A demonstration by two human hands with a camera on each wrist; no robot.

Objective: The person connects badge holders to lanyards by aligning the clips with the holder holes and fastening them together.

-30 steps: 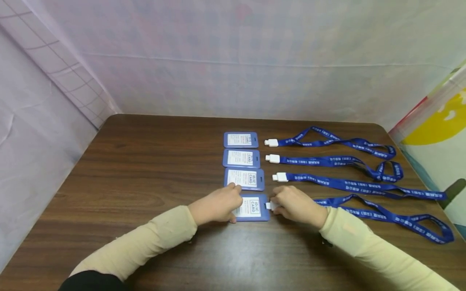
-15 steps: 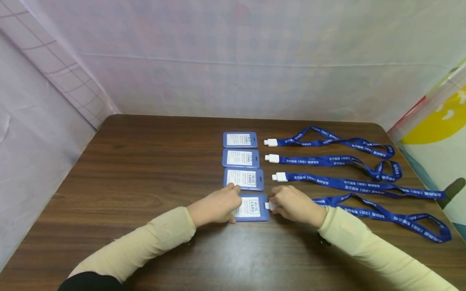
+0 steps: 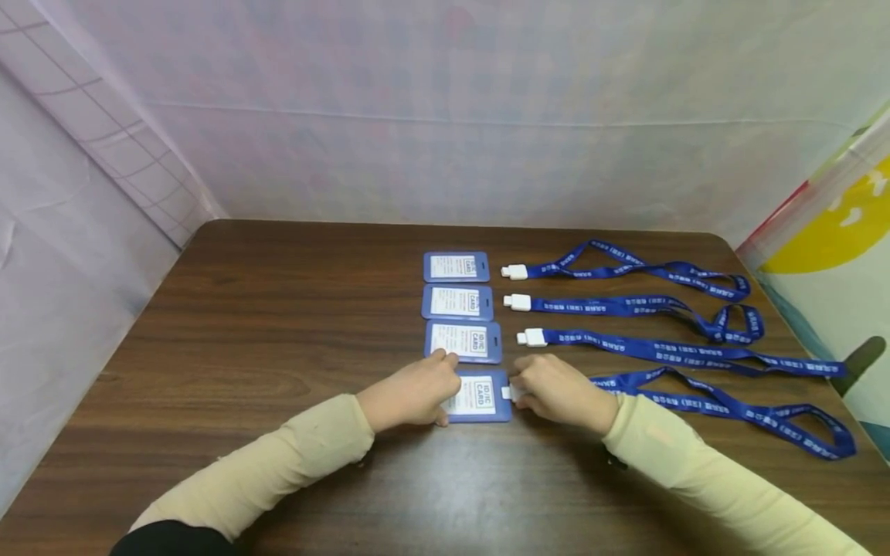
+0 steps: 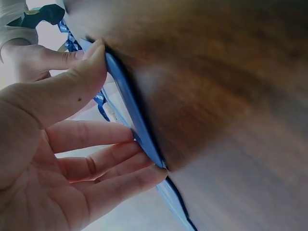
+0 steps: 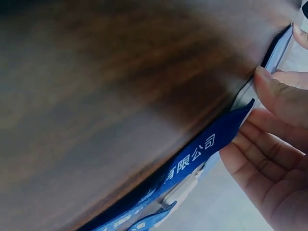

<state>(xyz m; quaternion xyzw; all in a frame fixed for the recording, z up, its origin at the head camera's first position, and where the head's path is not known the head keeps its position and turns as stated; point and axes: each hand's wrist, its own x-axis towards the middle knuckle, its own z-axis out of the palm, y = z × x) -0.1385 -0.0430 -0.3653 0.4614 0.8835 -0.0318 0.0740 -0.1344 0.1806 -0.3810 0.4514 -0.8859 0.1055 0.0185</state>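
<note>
My left hand [image 3: 413, 390] grips the nearest blue ID card holder [image 3: 483, 395], which lies flat with a white printed card inside. In the left wrist view, the thumb and fingers hold the blue edge [image 4: 129, 98] of this holder. My right hand [image 3: 563, 390] pinches the white clip [image 3: 507, 393] of the nearest blue lanyard [image 3: 684, 402]. The clip's tip overlaps the holder's right end, by the slot; whether it passes through is unclear. Most of the clip is hidden under the right fingers, but the right wrist view shows the strap [image 5: 197, 151] trailing from it.
Three more blue card holders, far [image 3: 456, 267], middle [image 3: 457, 303] and near [image 3: 463, 342], lie in a column behind. Beside each is a lanyard with a white clip: far [image 3: 515, 272], middle [image 3: 518, 302], near [image 3: 531, 337]. The brown table [image 3: 278, 309] ends at a draped curtain [image 3: 445, 116].
My right hand has shifted slightly left with the white clip, whose tip now overlaps the holder's end instead of standing just off it. The lanyard has followed. My left hand stays put.
</note>
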